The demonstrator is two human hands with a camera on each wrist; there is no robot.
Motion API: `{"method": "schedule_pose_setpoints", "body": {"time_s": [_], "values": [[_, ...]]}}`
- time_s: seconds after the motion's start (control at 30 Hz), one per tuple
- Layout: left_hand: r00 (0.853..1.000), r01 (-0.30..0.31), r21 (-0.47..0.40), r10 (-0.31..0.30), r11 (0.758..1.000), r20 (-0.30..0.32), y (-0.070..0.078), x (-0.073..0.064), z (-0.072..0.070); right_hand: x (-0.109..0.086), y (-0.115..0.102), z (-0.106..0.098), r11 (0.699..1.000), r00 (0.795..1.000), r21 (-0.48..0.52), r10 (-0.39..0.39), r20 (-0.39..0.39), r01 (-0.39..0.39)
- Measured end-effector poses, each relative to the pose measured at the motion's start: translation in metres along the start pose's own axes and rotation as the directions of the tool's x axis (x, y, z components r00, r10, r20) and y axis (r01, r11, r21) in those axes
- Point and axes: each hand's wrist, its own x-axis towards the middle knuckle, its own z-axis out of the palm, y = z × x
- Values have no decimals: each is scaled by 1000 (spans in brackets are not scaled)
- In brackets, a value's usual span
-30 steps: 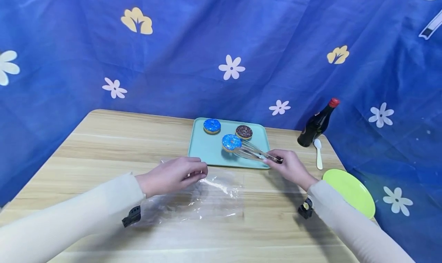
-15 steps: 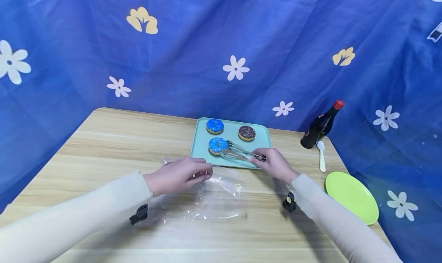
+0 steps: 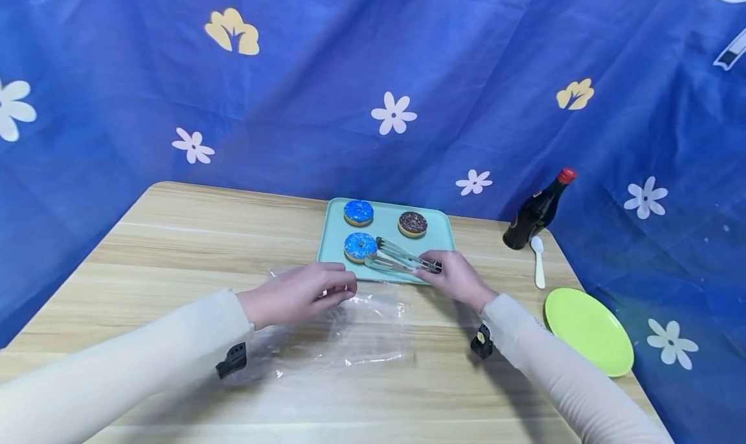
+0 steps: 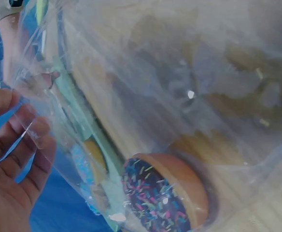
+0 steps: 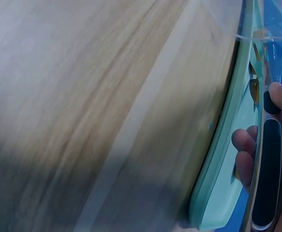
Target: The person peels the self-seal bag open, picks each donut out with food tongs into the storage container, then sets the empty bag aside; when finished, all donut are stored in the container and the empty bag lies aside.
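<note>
My right hand (image 3: pixel 457 277) grips metal tongs (image 3: pixel 399 256), also in the right wrist view. Their spread tips are right at the right side of a blue-iced donut (image 3: pixel 359 246) on the front left of the light green tray (image 3: pixel 440 240). Another blue-iced donut (image 3: pixel 358 212) and a chocolate-iced one (image 3: pixel 412 224) sit behind it. My left hand (image 3: pixel 297 293) holds the edge of a clear plastic bag (image 3: pixel 373 334) lying before the tray. Through the plastic, the left wrist view shows a chocolate donut with coloured sprinkles (image 4: pixel 162 198); the head view does not show this donut.
To the right stand a dark bottle (image 3: pixel 533 217) with a red cap and, beside it, a pale spoon (image 3: pixel 539 263). A lime-green plate (image 3: pixel 588 331) lies at the right table edge. A blue patterned cloth (image 3: pixel 326 94) hangs behind the wooden table (image 3: pixel 192 250).
The right hand and tongs have moved left and down, taking the front blue donut from mid-tray to the front left of the tray. The left hand has hardly moved.
</note>
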Motion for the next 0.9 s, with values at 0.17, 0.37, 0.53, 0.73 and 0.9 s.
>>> {"method": "schedule_pose_setpoints", "body": {"time_s": [0.17, 0.37, 0.53, 0.73, 0.9], "values": [[1000, 10, -3, -10, 1000, 0, 1, 2, -4, -3, 5, -4, 999, 1000, 32, -7, -4, 7], [1000, 6, 3, -7, 1000, 21, 1, 5, -4, -15, 15, -24, 997, 999, 77, -24, -25, 25], [1000, 14, -13, -14, 1000, 26, 0, 7, -4, -30, 22, -50, 983, 1000, 181, 13, 3, -14], [999, 11, -22, -11, 1000, 32, -1, 7, -3, -50, 35, -74, 961, 993, 262, 64, 100, -88], [1000, 14, -16, -14, 1000, 23, -2, 6, 0, -66, 40, -84, 947, 976, 296, 64, 210, -126]]}}
